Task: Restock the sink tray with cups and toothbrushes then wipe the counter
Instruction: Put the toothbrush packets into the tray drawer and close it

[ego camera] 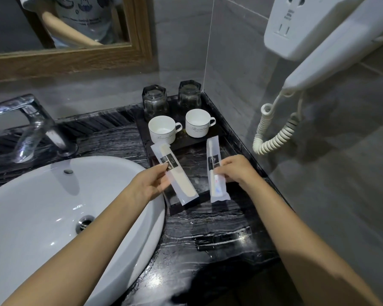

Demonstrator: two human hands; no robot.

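Head view: our left hand (152,184) and right hand (236,171) each pinch a wrapped toothbrush (175,173) over the tray (237,149), apparently to lay them parallel.

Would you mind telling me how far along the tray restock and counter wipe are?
Done: two white cups and two dark glasses stand on the tray. In hand: the left hand and right hand each pinch a wrapped packet over the tray's front. Left: releasing them, then wiping the counter; no cloth is in view.
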